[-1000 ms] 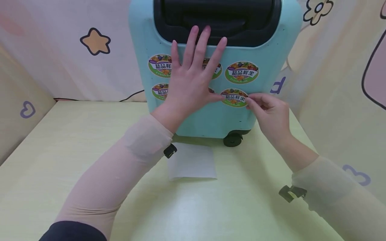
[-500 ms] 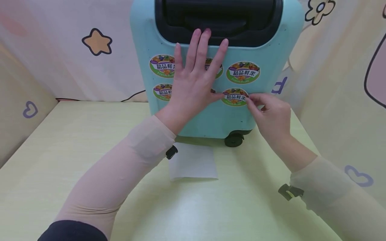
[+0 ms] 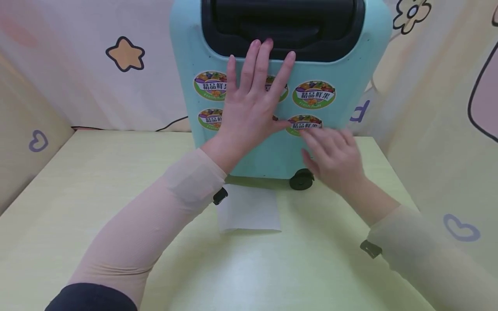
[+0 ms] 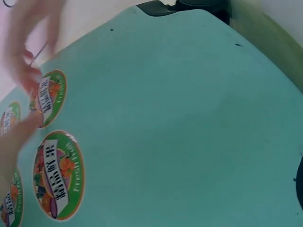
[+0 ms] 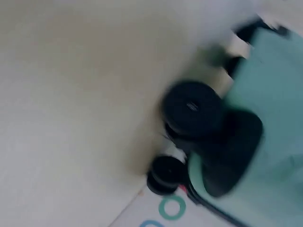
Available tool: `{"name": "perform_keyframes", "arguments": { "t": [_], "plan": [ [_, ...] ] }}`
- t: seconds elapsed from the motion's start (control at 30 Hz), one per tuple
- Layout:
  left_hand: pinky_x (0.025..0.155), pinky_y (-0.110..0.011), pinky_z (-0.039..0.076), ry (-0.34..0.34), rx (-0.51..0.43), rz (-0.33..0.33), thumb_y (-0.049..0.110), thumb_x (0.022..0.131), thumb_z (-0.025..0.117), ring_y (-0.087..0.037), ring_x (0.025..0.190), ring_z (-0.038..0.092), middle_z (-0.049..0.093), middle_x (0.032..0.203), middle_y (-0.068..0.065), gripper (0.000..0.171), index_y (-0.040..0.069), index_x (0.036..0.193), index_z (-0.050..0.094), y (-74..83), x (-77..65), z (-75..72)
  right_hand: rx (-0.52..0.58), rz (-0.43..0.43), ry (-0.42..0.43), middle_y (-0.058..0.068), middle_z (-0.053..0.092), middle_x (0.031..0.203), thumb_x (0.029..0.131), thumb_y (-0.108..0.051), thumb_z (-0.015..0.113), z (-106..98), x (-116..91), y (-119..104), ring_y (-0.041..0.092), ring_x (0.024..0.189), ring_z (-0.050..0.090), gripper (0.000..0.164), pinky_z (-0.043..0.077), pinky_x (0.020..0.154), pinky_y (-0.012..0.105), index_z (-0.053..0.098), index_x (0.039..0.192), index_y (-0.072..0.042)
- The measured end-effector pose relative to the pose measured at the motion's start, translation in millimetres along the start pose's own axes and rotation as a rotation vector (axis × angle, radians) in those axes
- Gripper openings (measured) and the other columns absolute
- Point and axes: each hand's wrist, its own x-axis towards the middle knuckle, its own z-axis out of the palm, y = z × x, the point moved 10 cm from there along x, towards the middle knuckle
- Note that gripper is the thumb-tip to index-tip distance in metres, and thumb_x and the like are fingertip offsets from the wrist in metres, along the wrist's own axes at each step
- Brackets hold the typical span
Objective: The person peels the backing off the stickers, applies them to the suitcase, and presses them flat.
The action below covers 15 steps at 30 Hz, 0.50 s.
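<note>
A light-blue suitcase (image 3: 268, 160) stands upright, its front bearing several oval fruit stickers in two rows. My left hand (image 3: 249, 108) lies spread against the front, over parts of some stickers, with its thumb tip at the left edge of the lower right sticker (image 3: 298, 122). Fingertips of my right hand (image 3: 336, 157) touch that same sticker along its lower right, fingers extended and thumb apart. In the left wrist view the sticker (image 4: 57, 94) sits between the left thumb and the blurred right hand (image 4: 28, 42). The right wrist view is blurred and shows no hand.
A white sheet of paper (image 3: 249, 209) lies on the pale table (image 3: 116, 172) before the suitcase. The suitcase has a black handle recess (image 3: 284, 21) and a black wheel (image 3: 301, 179). Printed curtains (image 3: 78, 86) hang behind and at the sides.
The right hand has let go of its pinch at the sticker's right edge and moved left and down, fingers now extended over the sticker's lower right. The left hand stays nearly still.
</note>
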Motion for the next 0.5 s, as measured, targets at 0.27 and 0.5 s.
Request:
{"name": "perform_keyframes", "arguments": {
  "t": [0.27,0.5],
  "plan": [
    [0.109,-0.049,0.007,0.084,0.027,0.020,0.069,0.077,0.052,-0.032,0.128,0.023,0.031,0.139,-0.019,0.097,0.005,0.146,0.025,-4.2,6.3,-13.4,-0.232,-0.130,-0.235,0.001,0.017,0.154,0.101,-0.044,0.030,51.7,-21.3,-19.7,0.018,0.139,0.019,0.057,0.023,0.106,0.050,0.033,0.145,-0.008],
    [0.110,-0.052,0.002,0.091,0.028,0.011,0.071,0.075,0.053,-0.033,0.131,0.023,0.033,0.137,-0.018,0.099,0.002,0.142,0.030,-8.8,7.1,-15.2,-0.213,-0.089,-0.248,-0.004,0.010,0.156,0.099,-0.047,0.031,49.6,-26.2,-8.7,0.013,0.141,0.011,0.060,0.019,0.108,0.049,0.029,0.147,-0.011]
  ]
}}
